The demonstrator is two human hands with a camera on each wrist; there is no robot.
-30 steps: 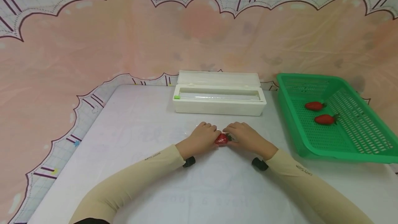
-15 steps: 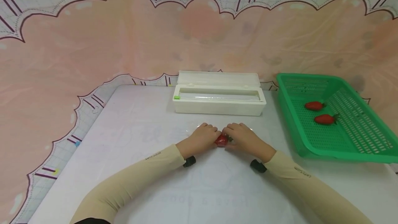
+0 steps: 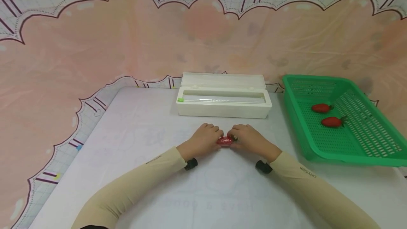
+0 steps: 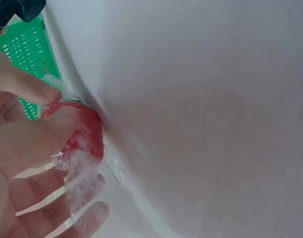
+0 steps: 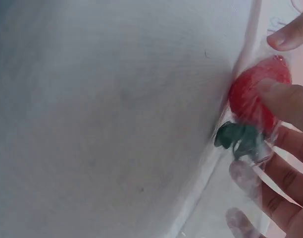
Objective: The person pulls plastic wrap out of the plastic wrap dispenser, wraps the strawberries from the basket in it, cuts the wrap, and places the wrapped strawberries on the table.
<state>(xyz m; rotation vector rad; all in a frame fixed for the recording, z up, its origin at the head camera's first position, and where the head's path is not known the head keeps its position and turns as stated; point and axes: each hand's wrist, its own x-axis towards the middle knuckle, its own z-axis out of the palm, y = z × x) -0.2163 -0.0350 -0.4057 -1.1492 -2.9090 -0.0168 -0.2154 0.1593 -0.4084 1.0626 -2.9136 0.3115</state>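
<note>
The left hand (image 3: 202,139), wrist angled inward, pinches one red strawberry (image 3: 225,141) wrapped in clear film (image 4: 82,186), in front of one open white box (image 3: 222,110) containing one roll (image 3: 224,98). From the other side the right hand (image 3: 252,142) mirrors that pose, gripping near the leaves (image 5: 235,135). Farthest right, one green basket (image 3: 356,157) holds two more strawberries (image 3: 332,122).

We find room to pass over the tabletop (image 3: 222,193), left of the left hand (image 3: 203,139) and between the sleeves (image 3: 136,186). Beyond the hands, a narrow strip ends at the white box (image 3: 224,110); past the right hand (image 3: 252,142), the green basket (image 3: 359,160) blocks us. The wrapped strawberry (image 3: 225,141) fills the gap between them.
</note>
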